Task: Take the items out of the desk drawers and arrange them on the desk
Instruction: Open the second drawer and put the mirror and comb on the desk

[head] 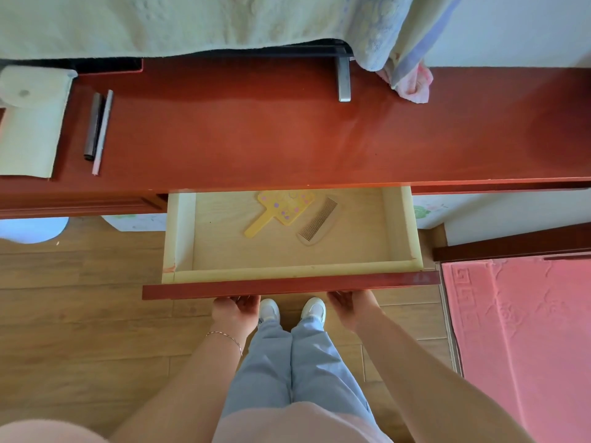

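Drawer open, mirror and comb waiting inside.

Both hands, left hand [236,310] and right hand [351,306], grip under the drawer [291,284] front. The mirror [281,211] and comb [318,223] lie in the drawer, beyond its front, both slanting; the comb nearer the right hand.

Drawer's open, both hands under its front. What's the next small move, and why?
Probably let the right hand go and reach in for the comb: the drawer is well out, and the comb and yellow hand mirror lie loose and uncovered inside.
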